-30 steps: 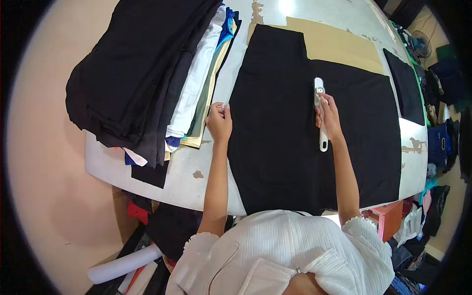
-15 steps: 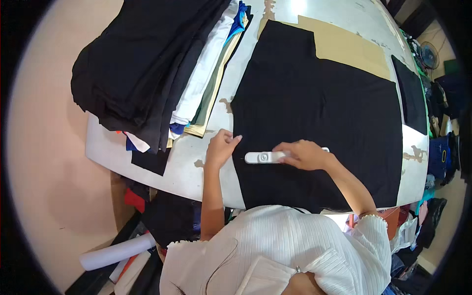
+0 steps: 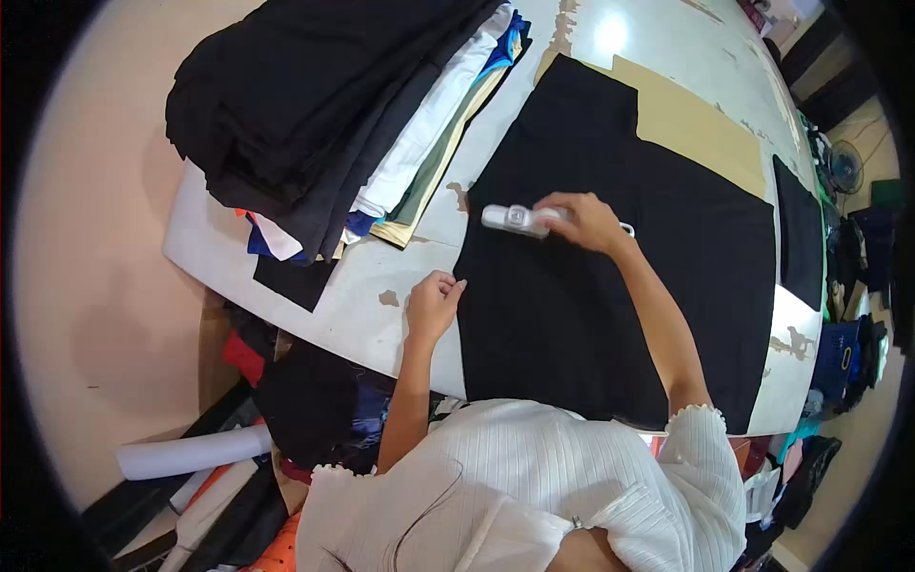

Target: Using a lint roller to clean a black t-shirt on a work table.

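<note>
A large piece of black cloth (image 3: 620, 324) lies flat in front of me on the white table (image 3: 367, 324). Over its left half, my right hand (image 3: 586, 224) is wrapped round a long white hand tool (image 3: 510, 218) with a round knob-like part on top. The tool's blunt end points left; its exact kind is unclear, and its middle is hidden by my fingers. At the cloth's left edge my left hand (image 3: 436, 303) is closed, the thumb tip touching that edge. Whether it pinches the cloth or something small cannot be made out.
A tall stack of folded cloth (image 3: 305, 124), black on top, stands to the left. Beige card-like sheet (image 3: 701, 119) sticks out beneath the cloth's far edge. A folded black piece (image 3: 798, 234) lies at right. Near the table's left front are a white roll (image 3: 195, 452) and heaped fabrics.
My right hand has moved the white tool away from me over the cloth. My left hand stays at the left edge. The view has shifted slightly.
</note>
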Demonstrator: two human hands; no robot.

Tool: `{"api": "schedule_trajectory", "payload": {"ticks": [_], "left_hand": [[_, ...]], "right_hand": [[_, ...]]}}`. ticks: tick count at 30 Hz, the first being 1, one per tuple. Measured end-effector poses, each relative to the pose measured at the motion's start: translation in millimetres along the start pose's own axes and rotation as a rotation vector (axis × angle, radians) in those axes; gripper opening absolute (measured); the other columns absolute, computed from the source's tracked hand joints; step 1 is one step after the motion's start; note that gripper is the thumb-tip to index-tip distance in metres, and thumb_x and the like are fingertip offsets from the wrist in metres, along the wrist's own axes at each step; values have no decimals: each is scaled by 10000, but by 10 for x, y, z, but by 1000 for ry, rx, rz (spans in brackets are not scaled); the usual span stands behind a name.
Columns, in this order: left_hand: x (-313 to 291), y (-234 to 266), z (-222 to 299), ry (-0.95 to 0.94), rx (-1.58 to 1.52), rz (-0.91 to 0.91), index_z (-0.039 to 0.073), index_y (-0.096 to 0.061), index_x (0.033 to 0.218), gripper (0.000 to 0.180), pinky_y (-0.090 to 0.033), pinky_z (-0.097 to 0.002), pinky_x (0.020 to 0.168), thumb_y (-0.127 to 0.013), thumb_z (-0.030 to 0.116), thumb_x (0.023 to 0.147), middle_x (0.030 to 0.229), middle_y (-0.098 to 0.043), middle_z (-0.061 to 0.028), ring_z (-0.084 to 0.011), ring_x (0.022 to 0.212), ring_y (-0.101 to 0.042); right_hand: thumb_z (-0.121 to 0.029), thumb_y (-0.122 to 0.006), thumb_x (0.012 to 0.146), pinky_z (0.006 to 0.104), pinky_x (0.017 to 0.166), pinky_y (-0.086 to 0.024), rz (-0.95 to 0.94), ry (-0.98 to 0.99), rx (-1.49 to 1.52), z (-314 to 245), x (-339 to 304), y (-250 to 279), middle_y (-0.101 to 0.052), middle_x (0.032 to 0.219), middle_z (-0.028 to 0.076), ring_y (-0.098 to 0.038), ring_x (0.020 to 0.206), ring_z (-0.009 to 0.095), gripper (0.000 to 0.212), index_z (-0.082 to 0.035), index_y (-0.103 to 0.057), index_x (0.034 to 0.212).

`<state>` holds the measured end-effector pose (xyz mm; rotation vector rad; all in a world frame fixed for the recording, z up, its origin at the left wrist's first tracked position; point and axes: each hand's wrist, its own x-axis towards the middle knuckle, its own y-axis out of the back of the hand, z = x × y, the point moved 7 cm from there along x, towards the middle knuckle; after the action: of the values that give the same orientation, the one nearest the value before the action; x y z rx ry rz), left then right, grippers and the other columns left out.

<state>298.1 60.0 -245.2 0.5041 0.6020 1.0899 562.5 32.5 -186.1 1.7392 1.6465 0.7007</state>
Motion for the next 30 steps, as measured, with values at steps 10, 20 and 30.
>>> {"api": "schedule_trajectory", "payload": {"ticks": [10,20,30], "left_hand": [[-27,45,-86,34,-23,11,0,-610,799,241,-450,-277,583,-691,224,765,681,-621,-80,-150,610,-573],[126,28,128,-70,50,-81,28,-561,866,255,-466,-343,632,-673,230,758,745,-606,-98,-247,687,-593],[967,-229,620,-331,347,404,72,-527,906,206,-357,-388,747,-553,271,855,840,-524,-66,-265,854,-502]], "right_hand": [[-296,-652,784,301,765,-469,-607,167,146,-306,-79,-363,-663,941,72,-620,849,206,275,-126,-671,999],[-333,-595,824,375,742,-487,313,-114,113,421,553,439,-662,896,131,-636,846,302,286,-130,-648,1017],[-347,-622,806,316,651,-462,-168,-48,198,151,523,95,-657,821,105,-627,759,233,290,-119,-662,980]]}}
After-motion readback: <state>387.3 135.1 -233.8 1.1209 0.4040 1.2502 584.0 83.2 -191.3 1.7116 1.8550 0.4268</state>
